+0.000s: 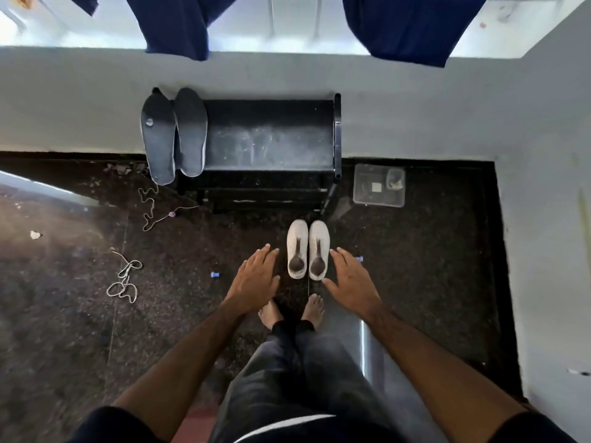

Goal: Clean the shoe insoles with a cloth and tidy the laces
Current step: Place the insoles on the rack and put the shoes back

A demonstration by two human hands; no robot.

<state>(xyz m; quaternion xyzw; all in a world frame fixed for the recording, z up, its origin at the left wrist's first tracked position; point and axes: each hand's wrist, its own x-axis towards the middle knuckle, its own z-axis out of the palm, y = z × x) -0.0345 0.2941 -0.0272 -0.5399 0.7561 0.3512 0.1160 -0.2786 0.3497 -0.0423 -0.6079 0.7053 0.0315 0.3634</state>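
Below, two empty hands, left [257, 276] and right [351, 279], hover with fingers spread on either side of white shoes [308, 249] on the floor [80, 314]; two dark insoles [174, 134] lie on a black bench.

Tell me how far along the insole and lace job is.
Done: both insoles are out and lying on the bench; the shoes are unlaced, and the two laces lie loose on the floor. In hand: nothing; the left hand and right hand hover open either side of the shoes. Left: no cloth is in view, so wiping can't be confirmed, and the laces need tidying.
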